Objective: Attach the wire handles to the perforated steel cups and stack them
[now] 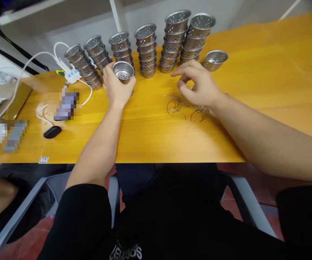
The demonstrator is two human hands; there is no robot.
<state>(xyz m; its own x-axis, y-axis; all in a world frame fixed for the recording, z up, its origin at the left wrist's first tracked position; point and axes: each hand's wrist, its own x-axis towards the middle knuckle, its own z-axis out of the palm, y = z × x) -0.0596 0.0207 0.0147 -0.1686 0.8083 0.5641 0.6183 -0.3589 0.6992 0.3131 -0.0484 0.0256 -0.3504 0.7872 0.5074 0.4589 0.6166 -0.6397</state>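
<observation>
One perforated cup (123, 72) is facing upward, gripped by the left hand (118, 89), likely for access; the right hand (199, 81), half-spread and seemingly empty, is hovering near wires (204, 112).

The hole-dotted cups (146, 50) and wires (206, 112) are silvery, the table (266, 72) yellow, the cable (40, 53) white, the shirt (172, 224) black with pale lettering (137, 252), the floor (42, 234) reddish.
</observation>
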